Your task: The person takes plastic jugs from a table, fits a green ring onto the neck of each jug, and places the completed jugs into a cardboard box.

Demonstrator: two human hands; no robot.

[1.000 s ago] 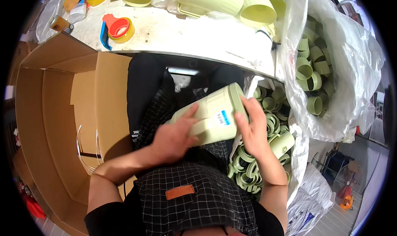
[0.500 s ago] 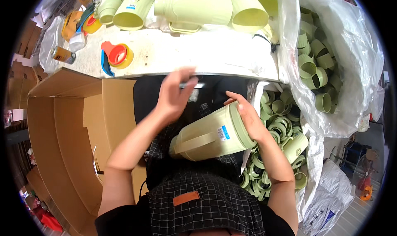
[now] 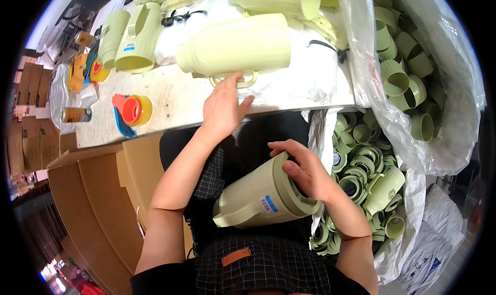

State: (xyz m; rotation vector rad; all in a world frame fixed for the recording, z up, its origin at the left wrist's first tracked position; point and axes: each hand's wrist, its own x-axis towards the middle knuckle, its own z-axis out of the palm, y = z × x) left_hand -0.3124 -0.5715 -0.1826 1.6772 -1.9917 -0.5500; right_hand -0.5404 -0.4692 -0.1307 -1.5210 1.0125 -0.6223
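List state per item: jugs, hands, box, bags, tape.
Lap jug: on its side, held at the open end.
Right hand: gripping the lap jug's rim.
Left hand: open, touching table jug handle.
Table jug: lying on its side.
Box: flaps open.
Bags: open, full of green rings.
Tape: flat on table.

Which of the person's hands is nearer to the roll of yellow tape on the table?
Left. The left hand reaches over the table edge, right of the yellow tape roll; the right hand holds a green jug on the lap.
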